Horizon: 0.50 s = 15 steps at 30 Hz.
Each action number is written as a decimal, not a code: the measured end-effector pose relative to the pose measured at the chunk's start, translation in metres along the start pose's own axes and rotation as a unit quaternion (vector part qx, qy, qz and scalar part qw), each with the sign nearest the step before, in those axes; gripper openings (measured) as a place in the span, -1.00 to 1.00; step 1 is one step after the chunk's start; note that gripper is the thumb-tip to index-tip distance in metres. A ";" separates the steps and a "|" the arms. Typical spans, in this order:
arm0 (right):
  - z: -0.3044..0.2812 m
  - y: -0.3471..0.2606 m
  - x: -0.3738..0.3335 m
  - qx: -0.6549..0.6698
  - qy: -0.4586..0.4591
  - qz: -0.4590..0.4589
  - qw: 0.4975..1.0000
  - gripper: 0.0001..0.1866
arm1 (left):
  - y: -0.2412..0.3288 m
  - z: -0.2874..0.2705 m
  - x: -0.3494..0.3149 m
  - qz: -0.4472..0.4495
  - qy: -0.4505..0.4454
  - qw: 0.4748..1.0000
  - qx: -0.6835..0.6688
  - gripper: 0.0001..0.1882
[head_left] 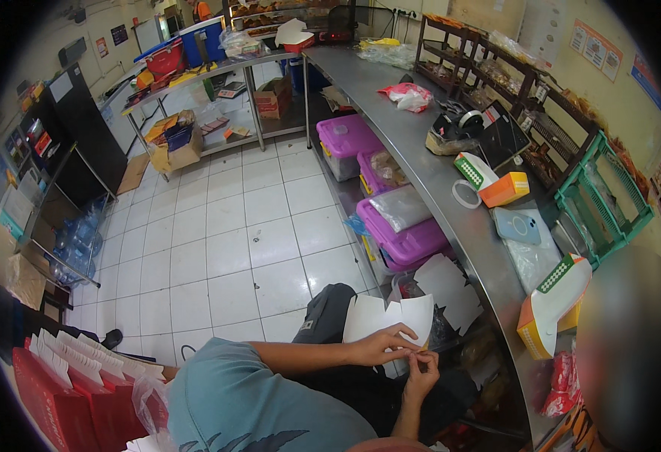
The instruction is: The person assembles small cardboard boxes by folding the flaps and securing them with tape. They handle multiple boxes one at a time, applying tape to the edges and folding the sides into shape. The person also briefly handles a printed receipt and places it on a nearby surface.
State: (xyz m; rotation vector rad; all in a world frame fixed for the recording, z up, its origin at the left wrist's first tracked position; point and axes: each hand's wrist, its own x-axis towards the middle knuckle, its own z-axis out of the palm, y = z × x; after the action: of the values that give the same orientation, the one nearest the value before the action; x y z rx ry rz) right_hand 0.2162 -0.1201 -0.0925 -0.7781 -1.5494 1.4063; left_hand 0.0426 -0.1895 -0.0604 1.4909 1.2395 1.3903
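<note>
A white cardboard box blank (379,318) with notched flaps leans over my lap, its plain side up. My left hand (383,346) is closed on its near right edge, fingers pinched together. Right beside it, almost touching, my right hand (421,374) has thumb and fingertips pinched at the same corner. A bit of yellow shows at the card next to the fingertips. The exact fold between the fingers is too small to make out. More white card blanks (449,290) stand just beyond, beside the counter's lower shelf.
Along my right runs a steel counter (440,200) with a folded orange-and-white carton (553,309), an orange box (505,189), a phone (517,226), a tape roll (465,194) and a green crate (605,200). Purple-lidded bins (398,233) sit below. Red cartons (59,399) stand at my left.
</note>
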 end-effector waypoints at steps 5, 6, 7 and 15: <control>0.011 -0.002 0.000 -0.084 0.017 0.001 0.996 -0.92 | 0.001 0.001 -0.005 0.009 0.029 0.998 0.060 -0.67; 0.011 0.001 0.001 -0.108 0.009 -0.004 0.994 -0.92 | 0.000 0.003 -0.007 0.004 0.032 0.998 0.050 -0.65; 0.010 0.003 0.002 -0.097 0.003 -0.004 0.995 -0.92 | 0.002 0.005 -0.010 -0.001 0.035 0.999 0.040 -0.63; 0.020 -0.011 0.007 -0.091 0.023 -0.033 0.995 -0.94 | -0.008 0.008 -0.019 -0.069 -0.002 0.994 0.080 -0.53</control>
State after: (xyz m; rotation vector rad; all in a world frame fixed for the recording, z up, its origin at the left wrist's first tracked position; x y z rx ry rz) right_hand 0.1962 -0.1247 -0.0799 -0.8520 -1.6687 1.2038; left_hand 0.0502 -0.2052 -0.0745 1.4819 1.4517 1.2217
